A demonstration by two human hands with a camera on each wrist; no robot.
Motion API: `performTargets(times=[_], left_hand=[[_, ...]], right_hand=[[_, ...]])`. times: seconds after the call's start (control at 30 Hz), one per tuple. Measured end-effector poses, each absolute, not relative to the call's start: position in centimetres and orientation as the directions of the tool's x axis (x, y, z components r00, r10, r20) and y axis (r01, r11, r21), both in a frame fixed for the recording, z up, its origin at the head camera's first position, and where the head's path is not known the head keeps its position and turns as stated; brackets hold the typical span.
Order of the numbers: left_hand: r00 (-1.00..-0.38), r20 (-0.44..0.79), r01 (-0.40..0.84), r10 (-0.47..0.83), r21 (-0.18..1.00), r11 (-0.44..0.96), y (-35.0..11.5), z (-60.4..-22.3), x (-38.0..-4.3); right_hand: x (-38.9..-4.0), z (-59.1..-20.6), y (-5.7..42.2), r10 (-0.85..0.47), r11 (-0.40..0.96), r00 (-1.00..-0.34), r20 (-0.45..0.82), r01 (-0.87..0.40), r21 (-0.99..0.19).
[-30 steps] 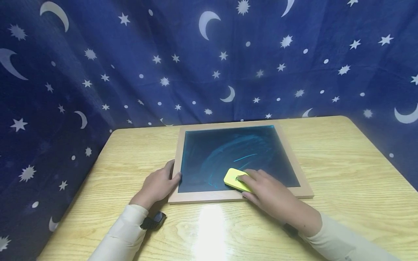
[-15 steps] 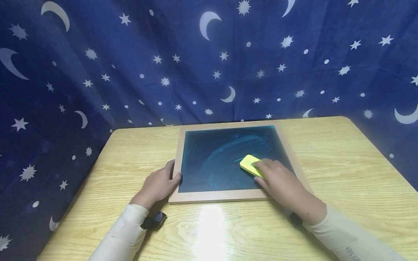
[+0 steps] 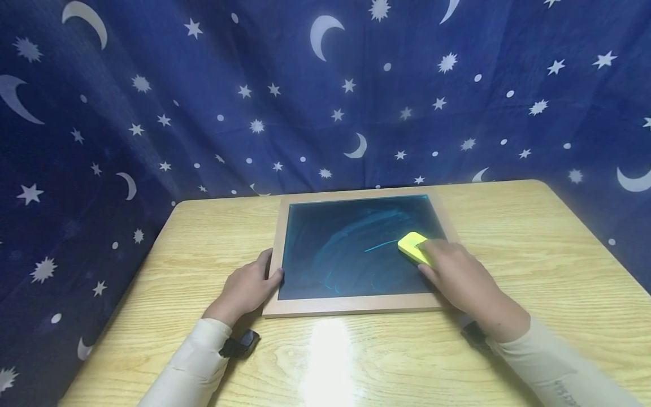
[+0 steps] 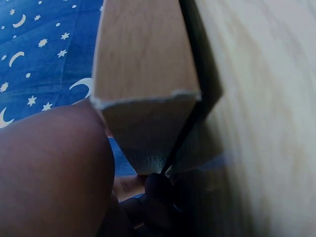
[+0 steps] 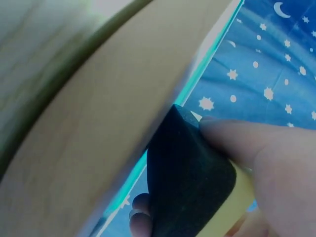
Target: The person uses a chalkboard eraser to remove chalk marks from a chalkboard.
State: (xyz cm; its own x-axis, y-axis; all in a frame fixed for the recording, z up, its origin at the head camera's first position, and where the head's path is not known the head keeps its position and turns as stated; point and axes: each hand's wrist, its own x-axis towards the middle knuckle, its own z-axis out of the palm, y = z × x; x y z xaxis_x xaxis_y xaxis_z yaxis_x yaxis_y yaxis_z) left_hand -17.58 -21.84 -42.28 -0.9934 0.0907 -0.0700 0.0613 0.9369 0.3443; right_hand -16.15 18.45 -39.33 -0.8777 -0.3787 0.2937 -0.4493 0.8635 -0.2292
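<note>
A wood-framed blackboard (image 3: 330,226) lies on the table, with faint blue smears and a thin blue chalk line (image 3: 381,246) on its dark surface. At its left edge my left hand (image 3: 246,287) grips the frame, the thumb over the top; the left wrist view shows the frame's corner (image 4: 145,64) close up, with fingers against its side. My right hand (image 3: 463,280) holds a yellow blackboard eraser (image 3: 413,244) over the right part of the board, at the right end of the chalk line. Its dark underside (image 5: 185,177) shows in the right wrist view, where a thumb presses its side.
The light wood-grain table (image 3: 213,237) extends around the board, with a bright glare patch in front. A blue curtain (image 3: 285,102) with moons and stars hangs behind and to the left. Black straps (image 3: 239,345) sit at the wrists.
My right hand has moved the eraser right and away from me, from the board's near edge to its right side. A short chalk mark near the middle has gone. The left hand stays put.
</note>
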Motion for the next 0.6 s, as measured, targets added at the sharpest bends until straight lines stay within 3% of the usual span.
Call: performTargets(times=[0.6], left_hand=[[-0.993,-0.07,0.063,0.093,0.343,0.937,-21.9,-42.2,-17.6]], right_hand=[[-17.2,-38.8,20.7,-0.324,0.89,-0.903,0.281,-0.391,-0.232]])
